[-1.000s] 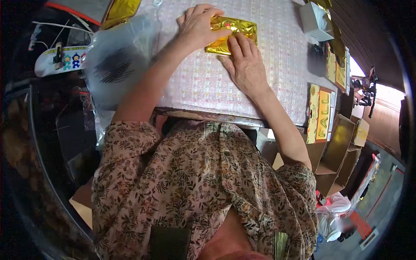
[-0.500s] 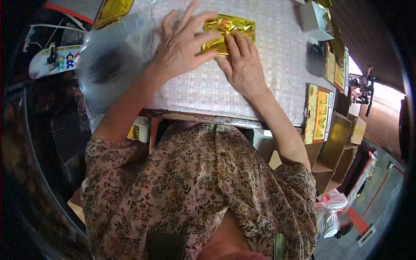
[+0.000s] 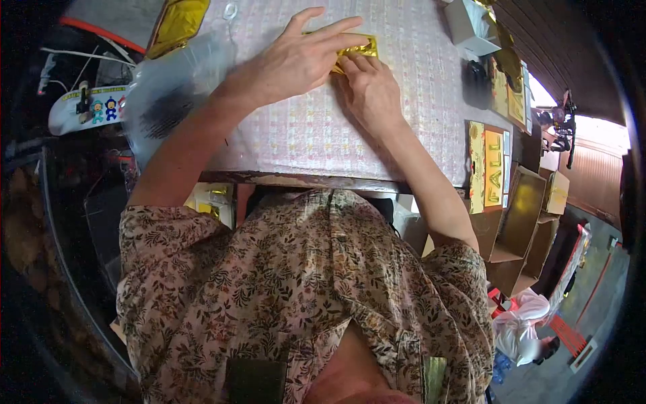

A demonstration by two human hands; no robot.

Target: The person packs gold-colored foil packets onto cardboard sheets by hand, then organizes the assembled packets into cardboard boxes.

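A shiny gold foil packet lies on the checked cloth of the table, mostly covered by my hands. Over its left part reaches my left hand, fingers spread and stretched to the right, with nothing seen in its grasp. My right hand is at the packet's near edge, its fingers bent and pressed together on the foil. The right thumb is hidden. To the left of my left forearm a clear plastic sheet or bag with a dark patch lies across the table's edge.
More gold foil is at the far left. A white box stands at the far right, near a dark object. A "FALL" box and open cardboard boxes are on the right. Another person is beyond, lower right.
The packet has shifted left and is more covered. My left hand has moved right over it. My right fingers, flatter before, are now bent at its near edge.
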